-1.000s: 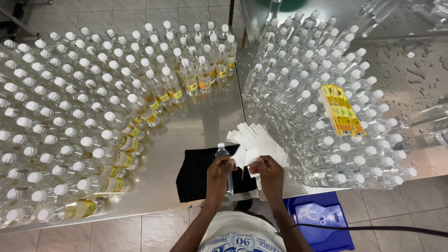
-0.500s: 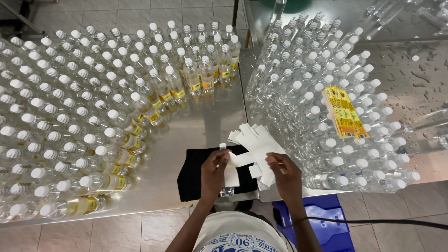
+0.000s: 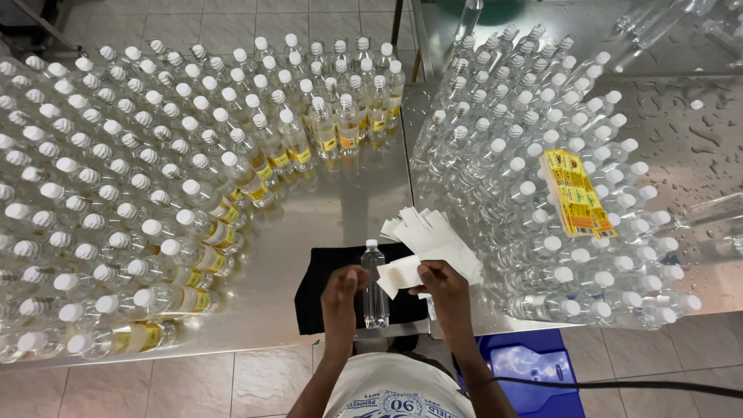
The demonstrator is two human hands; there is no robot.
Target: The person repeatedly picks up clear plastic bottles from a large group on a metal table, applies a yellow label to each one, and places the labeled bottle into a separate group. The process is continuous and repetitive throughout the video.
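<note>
Two hands at a steel table [image 3: 325,224] crowded with capped bottles.

Labelled bottles [image 3: 116,193] fill the table's left side, clear bottles [image 3: 534,178] the right, a yellow label stack [image 3: 576,193] lying on top. At the near edge, on a black cloth [image 3: 325,286], stands one clear bottle [image 3: 374,286]; the left hand [image 3: 342,298] curls its fingers around it, while the right hand [image 3: 445,290] pinches a white label strip [image 3: 398,275] beside loose white strips [image 3: 433,236].
</note>
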